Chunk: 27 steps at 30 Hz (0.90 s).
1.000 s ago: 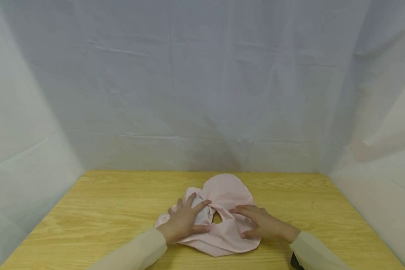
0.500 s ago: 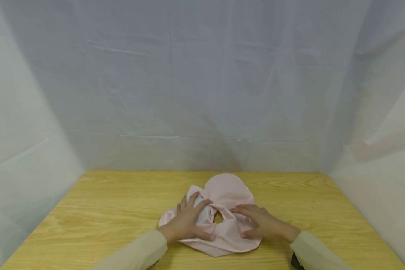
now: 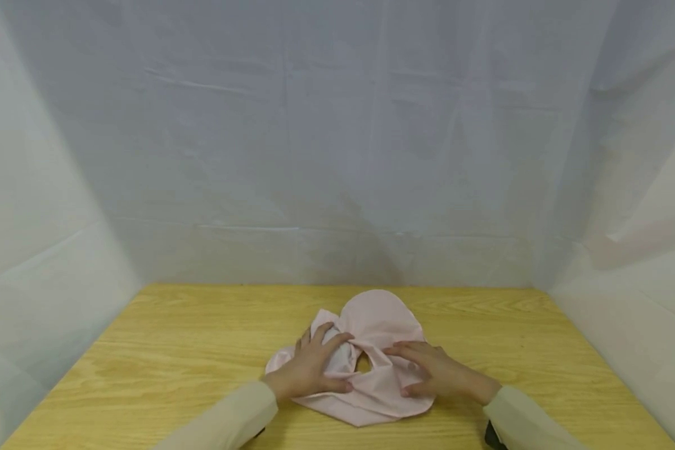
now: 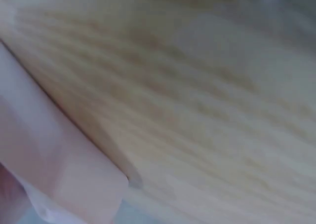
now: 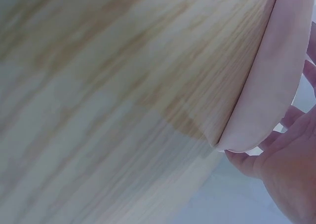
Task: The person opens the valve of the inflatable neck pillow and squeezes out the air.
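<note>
A soft, pale pink cloth article [image 3: 379, 319] lies crumpled on the wooden table [image 3: 202, 337]. It has a rounded lobe at the back, a whitish lining [image 3: 342, 359] on its left and a small gap near the middle through which wood shows. Fingers spread, my left hand [image 3: 304, 372] rests on the left part, its thumb pointing toward the gap. On the right part lies my right hand [image 3: 441, 374], with relaxed fingers and the thumb apart near the front edge. The right wrist view shows these fingers along the cloth's folded rim [image 5: 276, 71].
Pale sheeting hangs behind the table as a back wall [image 3: 337, 156] and stands along both sides, at left [image 3: 39, 250] and right [image 3: 635, 281]. A dark band [image 3: 493, 436] shows under the right sleeve.
The cloth's left end has drawn in slightly to the right under my left hand, whose thumb shifted a little. My right hand has stayed in place.
</note>
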### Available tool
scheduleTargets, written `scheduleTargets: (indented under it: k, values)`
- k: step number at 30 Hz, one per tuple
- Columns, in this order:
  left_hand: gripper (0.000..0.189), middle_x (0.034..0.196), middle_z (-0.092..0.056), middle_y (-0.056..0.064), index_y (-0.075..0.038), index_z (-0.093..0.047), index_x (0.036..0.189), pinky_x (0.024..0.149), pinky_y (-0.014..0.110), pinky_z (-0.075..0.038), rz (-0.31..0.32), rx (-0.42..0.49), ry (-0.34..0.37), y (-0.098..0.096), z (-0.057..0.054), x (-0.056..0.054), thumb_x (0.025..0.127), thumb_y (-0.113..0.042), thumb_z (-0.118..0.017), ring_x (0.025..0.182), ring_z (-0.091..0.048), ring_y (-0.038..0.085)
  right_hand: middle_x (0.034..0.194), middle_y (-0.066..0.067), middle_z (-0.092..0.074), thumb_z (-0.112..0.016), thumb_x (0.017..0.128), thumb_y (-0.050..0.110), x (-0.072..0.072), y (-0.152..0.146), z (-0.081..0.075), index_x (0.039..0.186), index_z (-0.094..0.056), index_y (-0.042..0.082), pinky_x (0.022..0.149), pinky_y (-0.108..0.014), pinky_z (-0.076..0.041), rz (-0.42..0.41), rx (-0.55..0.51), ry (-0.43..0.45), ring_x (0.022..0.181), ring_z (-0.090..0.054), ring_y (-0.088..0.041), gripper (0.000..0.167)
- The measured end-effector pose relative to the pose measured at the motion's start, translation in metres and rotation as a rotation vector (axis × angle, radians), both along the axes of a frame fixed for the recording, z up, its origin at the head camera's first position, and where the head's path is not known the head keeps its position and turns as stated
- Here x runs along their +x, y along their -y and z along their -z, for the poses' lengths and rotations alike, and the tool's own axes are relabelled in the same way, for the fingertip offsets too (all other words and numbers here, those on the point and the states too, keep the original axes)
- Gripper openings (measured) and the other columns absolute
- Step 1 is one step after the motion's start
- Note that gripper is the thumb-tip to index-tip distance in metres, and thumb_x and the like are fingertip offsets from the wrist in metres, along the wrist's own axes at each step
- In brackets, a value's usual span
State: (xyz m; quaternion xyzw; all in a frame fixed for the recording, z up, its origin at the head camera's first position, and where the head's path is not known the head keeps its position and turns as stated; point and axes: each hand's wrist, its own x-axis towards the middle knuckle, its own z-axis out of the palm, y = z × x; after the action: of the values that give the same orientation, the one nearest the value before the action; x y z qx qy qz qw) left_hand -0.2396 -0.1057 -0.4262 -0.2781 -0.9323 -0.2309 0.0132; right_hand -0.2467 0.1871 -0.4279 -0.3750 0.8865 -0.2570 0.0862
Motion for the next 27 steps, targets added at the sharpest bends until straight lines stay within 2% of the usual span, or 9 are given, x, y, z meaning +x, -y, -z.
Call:
scheduleTargets:
  k: [6,12,16,19,27]
  values:
    - [0.096,0.150,-0.010,0.016,-0.032,-0.027,0.142,0.100,0.068,-0.017,0.039,-0.052,0.145,0.004,-0.008,-0.001,0.062,-0.063,-0.071,0.131,-0.011,0.053,0.143,-0.011,-0.038,-0.062,0.080,0.049,0.000,0.000,0.000,0.138,-0.039,0.030,0.094,-0.069,-0.024,0.002,0.005,0.013,0.130,-0.032,-0.037,0.065]
    - [0.115,0.153,0.011,0.012,-0.037,-0.010,0.145,0.104,0.068,-0.009,0.068,-0.110,0.287,0.008,-0.017,0.000,0.055,-0.060,-0.077,0.133,0.004,0.054,0.143,-0.011,-0.037,-0.062,0.080,0.049,0.000,0.000,0.000,0.138,-0.039,0.029,0.095,-0.069,-0.023,0.005,0.010,0.021,0.130,-0.032,-0.036,0.066]
    - [0.124,0.152,0.017,0.011,-0.037,-0.004,0.145,0.103,0.069,-0.008,0.080,-0.161,0.299,0.008,-0.020,0.000,0.050,-0.057,-0.081,0.131,0.007,0.057,0.144,-0.010,-0.037,-0.062,0.080,0.050,-0.001,0.000,0.000,0.138,-0.039,0.028,0.095,-0.069,-0.023,0.006,0.013,0.023,0.131,-0.031,-0.036,0.066]
    - [0.126,0.152,0.016,0.011,-0.037,-0.004,0.145,0.104,0.068,-0.009,0.075,-0.184,0.286,0.008,-0.020,0.001,0.049,-0.055,-0.083,0.131,0.006,0.056,0.143,-0.010,-0.037,-0.062,0.080,0.050,-0.001,0.000,0.000,0.138,-0.039,0.028,0.095,-0.069,-0.023,0.007,0.019,0.023,0.130,-0.031,-0.036,0.066]
    - [0.109,0.153,0.010,0.011,-0.033,-0.013,0.146,0.103,0.068,-0.011,0.067,-0.152,0.221,0.006,-0.016,0.003,0.061,-0.049,-0.079,0.133,-0.001,0.054,0.143,-0.010,-0.038,-0.063,0.080,0.048,0.000,0.001,-0.001,0.137,-0.040,0.027,0.095,-0.069,-0.024,0.010,0.020,0.017,0.130,-0.032,-0.036,0.065]
